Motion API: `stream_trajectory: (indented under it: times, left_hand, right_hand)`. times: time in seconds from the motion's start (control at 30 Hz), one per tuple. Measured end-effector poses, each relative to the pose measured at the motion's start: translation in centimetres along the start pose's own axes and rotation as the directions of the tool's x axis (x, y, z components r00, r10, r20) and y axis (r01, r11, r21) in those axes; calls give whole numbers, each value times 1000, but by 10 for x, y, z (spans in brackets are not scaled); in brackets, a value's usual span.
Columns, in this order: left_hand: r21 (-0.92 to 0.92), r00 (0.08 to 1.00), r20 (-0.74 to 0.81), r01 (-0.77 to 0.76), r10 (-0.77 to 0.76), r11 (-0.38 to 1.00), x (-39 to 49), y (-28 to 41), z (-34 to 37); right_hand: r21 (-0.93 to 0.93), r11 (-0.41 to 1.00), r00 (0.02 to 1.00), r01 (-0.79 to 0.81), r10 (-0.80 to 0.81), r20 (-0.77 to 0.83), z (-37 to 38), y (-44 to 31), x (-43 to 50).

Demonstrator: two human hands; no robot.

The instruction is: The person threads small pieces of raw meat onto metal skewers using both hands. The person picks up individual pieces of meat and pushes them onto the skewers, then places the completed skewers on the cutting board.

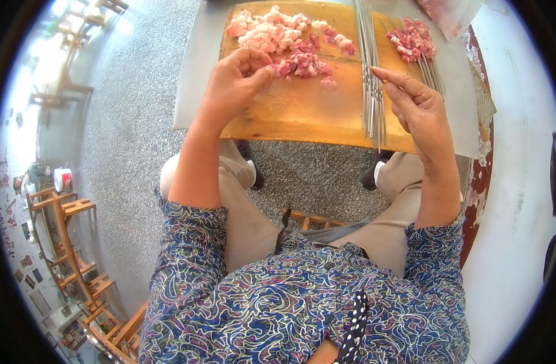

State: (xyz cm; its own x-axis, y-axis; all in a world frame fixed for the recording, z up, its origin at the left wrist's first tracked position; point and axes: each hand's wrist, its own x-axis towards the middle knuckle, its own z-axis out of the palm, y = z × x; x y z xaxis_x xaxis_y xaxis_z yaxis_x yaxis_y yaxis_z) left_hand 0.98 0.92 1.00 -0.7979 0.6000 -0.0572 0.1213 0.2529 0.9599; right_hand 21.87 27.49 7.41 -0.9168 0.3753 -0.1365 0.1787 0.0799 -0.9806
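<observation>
My left hand (241,82) is at the left part of a wooden cutting board (296,127), thumb and fingertips at the edge of a pile of dark red meat pieces (305,61); whether they grip a piece is not plain. Pale, fatty meat pieces (268,32) lie beyond. My right hand (414,95) pinches the end of a thin metal skewer, which slants up and left with several meat pieces threaded on it (337,40). Bare metal skewers (373,104) lie lengthwise across the board beside that hand. Loaded skewers (414,41) rest at the board's far right.
The board lies on a pale grey tabletop (193,82). A clear plastic bag with meat (450,16) is at the far right corner. A white wall (510,182) stands on the right. Wooden stools or benches (68,236) stand on the left. The bare skewers' near ends overhang the board's front edge.
</observation>
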Motion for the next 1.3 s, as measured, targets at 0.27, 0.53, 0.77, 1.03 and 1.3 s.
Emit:
stream_trajectory:
  times: [0.27,0.53,0.77,1.03,1.3]
  left_hand:
    - [136,996,43,69,-76,988,-21,-6,-4]
    - [167,999,-50,12,-3,986,-21,-17,-15]
    - [-27,987,139,86,-81,996,-31,-8,-24]
    - [417,989,-28,-119,143,901,-33,-9,-22]
    - [330,990,-26,-125,141,936,-36,-16,-34]
  right_hand:
    - [-231,972,973,49,6,229,-4,30,-6]
    - [-513,859,978,8,100,184,10,26,-10]
    - [-335,936,983,109,-51,177,4,12,-11]
    - [-314,948,972,56,20,232,13,23,-9]
    - [-303,949,971,87,-13,238,21,36,-9]
